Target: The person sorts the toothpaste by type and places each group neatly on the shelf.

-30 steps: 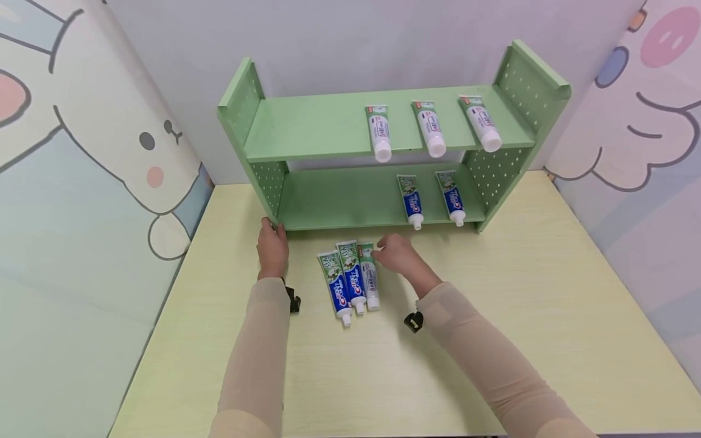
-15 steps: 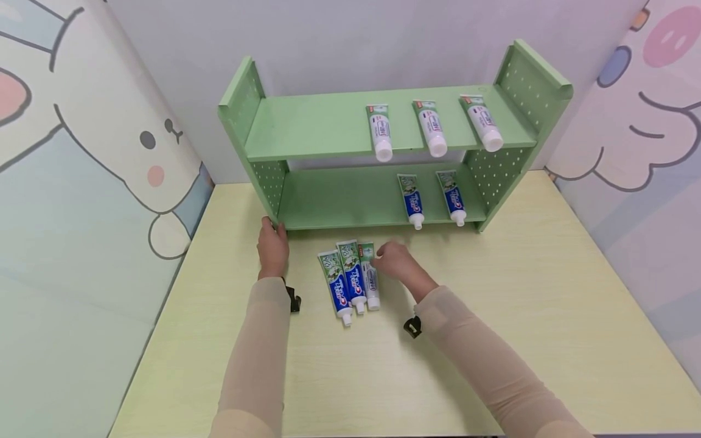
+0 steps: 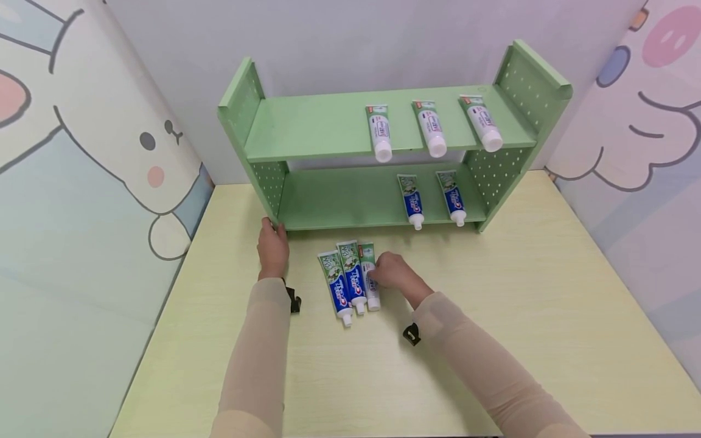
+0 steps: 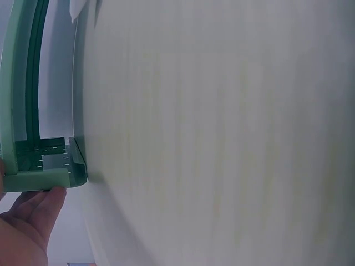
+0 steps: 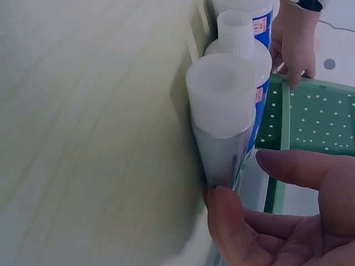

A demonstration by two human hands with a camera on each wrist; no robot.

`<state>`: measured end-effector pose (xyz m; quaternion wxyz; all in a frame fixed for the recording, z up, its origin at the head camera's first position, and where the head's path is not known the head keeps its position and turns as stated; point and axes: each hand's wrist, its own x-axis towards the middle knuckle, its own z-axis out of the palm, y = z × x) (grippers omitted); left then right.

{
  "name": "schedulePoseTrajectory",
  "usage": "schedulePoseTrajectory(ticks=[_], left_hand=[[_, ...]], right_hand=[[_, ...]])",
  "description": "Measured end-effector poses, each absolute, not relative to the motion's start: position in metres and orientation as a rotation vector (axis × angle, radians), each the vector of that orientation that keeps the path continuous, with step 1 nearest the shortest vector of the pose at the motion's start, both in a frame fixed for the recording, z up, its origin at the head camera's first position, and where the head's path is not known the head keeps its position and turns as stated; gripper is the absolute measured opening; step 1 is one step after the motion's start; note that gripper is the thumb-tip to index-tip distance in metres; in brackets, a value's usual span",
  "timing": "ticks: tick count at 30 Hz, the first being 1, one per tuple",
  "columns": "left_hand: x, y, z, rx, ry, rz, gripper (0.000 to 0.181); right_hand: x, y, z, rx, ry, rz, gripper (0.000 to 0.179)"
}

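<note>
My left hand point(image 3: 272, 248) grips the lower left corner of the green shelf point(image 3: 339, 194); in the left wrist view its fingers point(image 4: 47, 208) lie against the side panel. My right hand point(image 3: 397, 272) is at a white-and-green toothpaste tube point(image 3: 369, 274) on the table. In the right wrist view a curved finger point(image 5: 224, 216) touches this tube's edge, while the thumb point(image 5: 288, 166) stands apart above it. Left of it lie two blue-and-green toothpaste tubes, one in the middle point(image 3: 352, 274) and one outermost point(image 3: 335, 283), side by side with caps toward me.
The upper board point(image 3: 312, 125) bears three white-and-green tubes point(image 3: 429, 126) at its middle and right. Two blue-and-green tubes point(image 3: 411, 201) lie on the lower board's right half. Cartoon-printed panels point(image 3: 109, 152) flank the pale table point(image 3: 547, 304).
My right hand has moved down along the white-and-green tube, from beside its flat end to its middle. My left hand stays on the shelf corner. The tubes have not moved.
</note>
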<state>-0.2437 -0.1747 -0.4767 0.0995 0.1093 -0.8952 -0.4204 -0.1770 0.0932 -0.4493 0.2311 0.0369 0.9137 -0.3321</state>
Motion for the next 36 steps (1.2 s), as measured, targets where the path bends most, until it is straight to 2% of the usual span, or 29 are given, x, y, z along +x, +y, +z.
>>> schedulePoseTrajectory(ticks=[27, 36], left_hand=[[-0.242, -0.174, -0.475, 0.328, -2.653, -1.228, 0.038], [-0.244, -0.174, -0.477, 0.314, -2.642, -1.22, 0.038]], right_hand=[[-0.169, 0.091, -0.463, 0.087, 2.447, -1.059, 0.012], [-0.169, 0.095, -0.465, 0.105, 2.442, -1.101, 0.015]])
